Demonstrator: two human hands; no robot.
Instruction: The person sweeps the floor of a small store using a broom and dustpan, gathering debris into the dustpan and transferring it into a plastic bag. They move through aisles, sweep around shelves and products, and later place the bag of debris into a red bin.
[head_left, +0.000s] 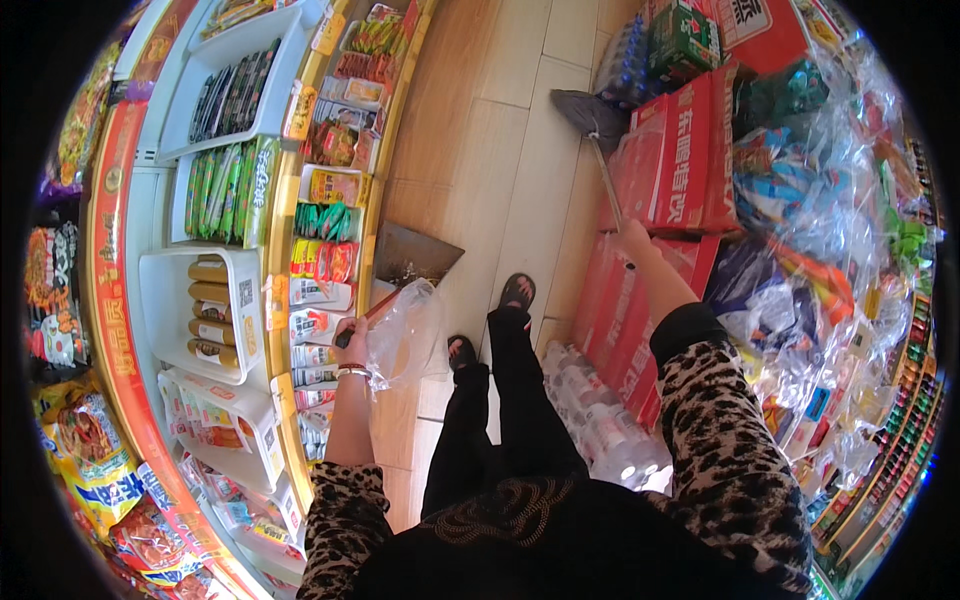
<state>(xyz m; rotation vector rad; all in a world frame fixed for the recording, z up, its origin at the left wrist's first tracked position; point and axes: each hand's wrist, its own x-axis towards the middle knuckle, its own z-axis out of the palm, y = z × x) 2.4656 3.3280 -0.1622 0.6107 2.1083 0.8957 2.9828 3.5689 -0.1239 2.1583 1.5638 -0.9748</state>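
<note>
My left hand (352, 341) grips the reddish handle of a dustpan (414, 255), beside the snack shelf. A crumpled clear plastic bag (405, 330) hangs at the same hand and partly hides the handle. The dark pan lies low by the shelf foot, with some litter at its edge. At the right, my right hand (634, 241) is closed round the thin stick of a broom (609, 176). The broom's grey head (589, 116) rests against the floor by the red cartons, and a dark covering seems to wrap it.
Snack shelves with white plastic bins (199, 315) line the left side. On the right stand red drink cartons (675, 157), shrink-wrapped bottles (600, 412) and a heap of plastic-wrapped goods (802, 247). A wood-look tiled floor (495, 150) runs between them, under my sandalled feet.
</note>
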